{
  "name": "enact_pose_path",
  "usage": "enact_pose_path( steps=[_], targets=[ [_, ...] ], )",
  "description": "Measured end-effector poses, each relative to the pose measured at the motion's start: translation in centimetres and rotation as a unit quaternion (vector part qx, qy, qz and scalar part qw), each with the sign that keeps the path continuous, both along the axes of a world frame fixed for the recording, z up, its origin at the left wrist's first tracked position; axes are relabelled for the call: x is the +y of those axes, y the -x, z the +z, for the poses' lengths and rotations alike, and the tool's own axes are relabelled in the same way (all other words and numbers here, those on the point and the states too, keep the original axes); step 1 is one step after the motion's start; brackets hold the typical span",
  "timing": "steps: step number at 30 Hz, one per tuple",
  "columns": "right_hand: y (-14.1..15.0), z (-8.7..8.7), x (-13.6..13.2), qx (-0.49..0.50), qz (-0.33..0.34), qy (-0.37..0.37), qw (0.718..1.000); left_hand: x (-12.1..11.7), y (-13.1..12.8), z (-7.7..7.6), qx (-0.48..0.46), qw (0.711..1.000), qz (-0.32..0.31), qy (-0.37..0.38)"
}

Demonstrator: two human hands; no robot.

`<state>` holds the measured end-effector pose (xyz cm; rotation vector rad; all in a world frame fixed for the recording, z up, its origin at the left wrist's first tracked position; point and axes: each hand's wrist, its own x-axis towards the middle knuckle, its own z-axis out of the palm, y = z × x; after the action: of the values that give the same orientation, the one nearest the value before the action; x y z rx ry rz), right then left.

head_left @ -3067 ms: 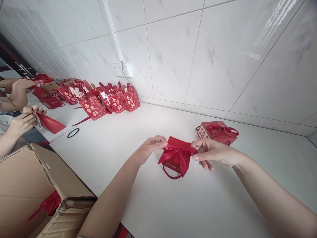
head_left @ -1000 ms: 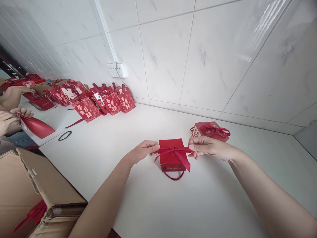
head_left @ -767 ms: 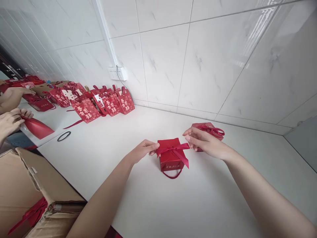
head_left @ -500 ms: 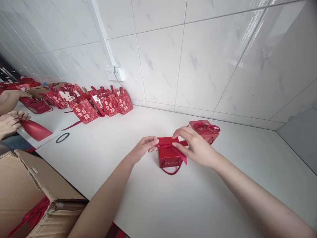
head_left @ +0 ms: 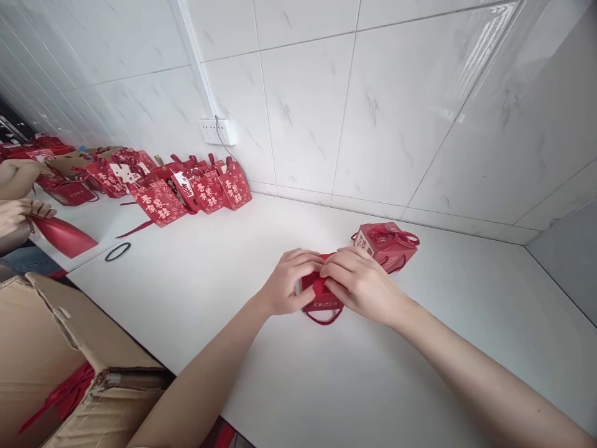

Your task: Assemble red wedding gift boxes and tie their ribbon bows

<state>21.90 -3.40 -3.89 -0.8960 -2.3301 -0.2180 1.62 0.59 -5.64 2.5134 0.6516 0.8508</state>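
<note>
A small red gift box [head_left: 321, 300] with a ribbon bow and a red cord handle stands on the white table [head_left: 289, 373]. My left hand [head_left: 290, 281] cups its left side, fingers curled over the top. My right hand [head_left: 357, 283] covers its right side and top, fingers curled onto the ribbon. The bow is mostly hidden under my fingers. A second, closed red gift box [head_left: 386, 242] with a bow sits just behind my right hand, apart from it.
A row of several red gift boxes [head_left: 196, 190] lines the tiled wall at the left. A black hair tie [head_left: 117, 251] lies on the table. An open cardboard carton [head_left: 60, 367] stands at bottom left. Another person's hands [head_left: 16, 214] hold a red bag at the far left.
My hands were pulling the ribbon ends apart on either side of the box. Both have since come together over its top and now cover the bow.
</note>
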Motion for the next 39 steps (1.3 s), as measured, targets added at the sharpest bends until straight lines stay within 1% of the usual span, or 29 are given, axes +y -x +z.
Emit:
enact_pose_path(
  steps=[3,5,7,10,14,17,21,26,31,33,35,37,39],
  targets=[
    [-0.1,0.5,-0.9,-0.031,-0.034,0.031,0.998,-0.5,-0.4,-0.2,0.047,0.996,-0.004,-0.071],
    [0.0,0.7,-1.5,-0.062,-0.047,0.037,0.996,-0.4,-0.4,-0.5,0.045,0.993,0.003,-0.109],
    [0.1,0.8,-1.9,-0.091,-0.044,0.029,0.994,-0.1,-0.3,-1.1,0.025,0.992,0.022,-0.125],
    [0.1,1.0,-2.2,-0.120,-0.031,0.018,0.992,0.5,-0.1,-1.9,0.002,0.989,0.046,-0.137],
    [0.2,1.0,-2.2,-0.163,-0.019,-0.021,0.986,1.0,0.1,-2.5,-0.009,0.987,0.041,-0.157],
    [0.7,0.6,-2.3,-0.196,-0.017,-0.054,0.979,1.0,0.2,-2.6,-0.013,0.986,0.044,-0.158],
    [1.6,0.2,-2.6,-0.210,-0.024,-0.088,0.973,1.0,0.1,-2.8,-0.013,0.986,0.048,-0.156],
    [1.9,0.3,-3.1,-0.220,-0.022,-0.109,0.969,1.1,-0.1,-3.1,-0.013,0.987,0.041,-0.157],
    [2.2,0.1,-3.5,-0.212,-0.014,-0.131,0.968,0.9,-0.2,-2.8,-0.021,0.988,0.026,-0.153],
    [2.6,-0.2,-3.6,-0.210,-0.010,-0.122,0.970,0.8,-0.3,-2.6,-0.017,0.988,0.026,-0.151],
    [3.1,-0.5,-3.8,-0.214,0.008,-0.092,0.972,0.8,-0.3,-2.5,-0.013,0.988,0.033,-0.152],
    [3.4,-0.6,-4.2,-0.227,0.043,-0.040,0.972,0.8,-0.2,-2.5,-0.005,0.988,0.042,-0.150],
    [3.3,-0.2,-4.6,-0.238,0.092,0.037,0.966,0.9,-0.1,-2.4,0.005,0.988,0.042,-0.146]
  ],
)
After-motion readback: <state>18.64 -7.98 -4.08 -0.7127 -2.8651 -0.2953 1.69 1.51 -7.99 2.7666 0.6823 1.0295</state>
